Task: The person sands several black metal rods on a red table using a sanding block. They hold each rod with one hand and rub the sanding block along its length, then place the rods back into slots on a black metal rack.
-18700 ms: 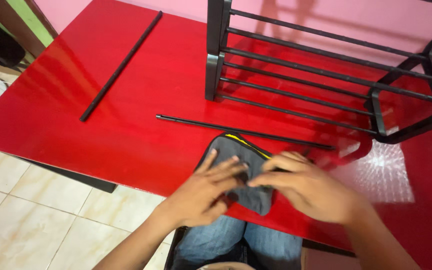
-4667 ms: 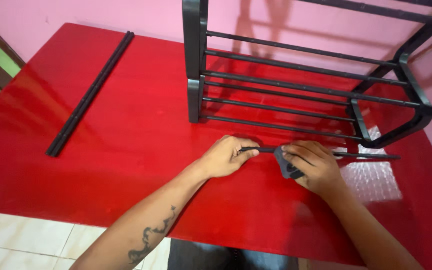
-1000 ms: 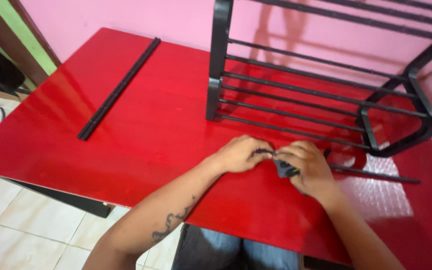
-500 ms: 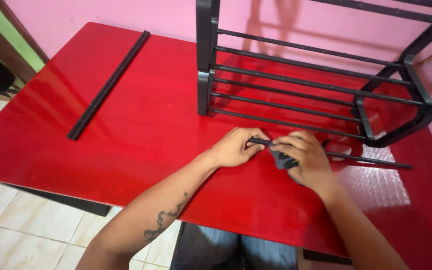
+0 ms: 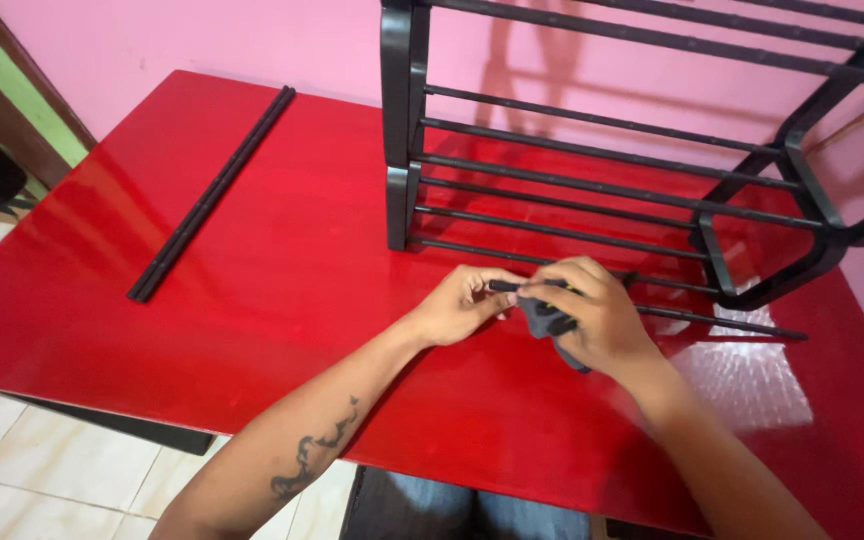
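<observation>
A thin black rod (image 5: 712,321), probably light, stiff and a bit slick, is pinched at its near end by the left hand (image 5: 457,305) and wiped with a dark cloth (image 5: 550,322) gripped in the right hand (image 5: 592,315), low over the red desk (image 5: 252,300).

We see the left hand (image 5: 462,305) pinching the near end of a thin black rod (image 5: 722,322) while the right hand (image 5: 592,315) wraps a dark grey cloth (image 5: 544,318) around it. A black rack (image 5: 602,170) stands at twelve o'clock from the hands, and two black rods (image 5: 214,192) lie at ten o'clock on the red table (image 5: 282,300).
</observation>
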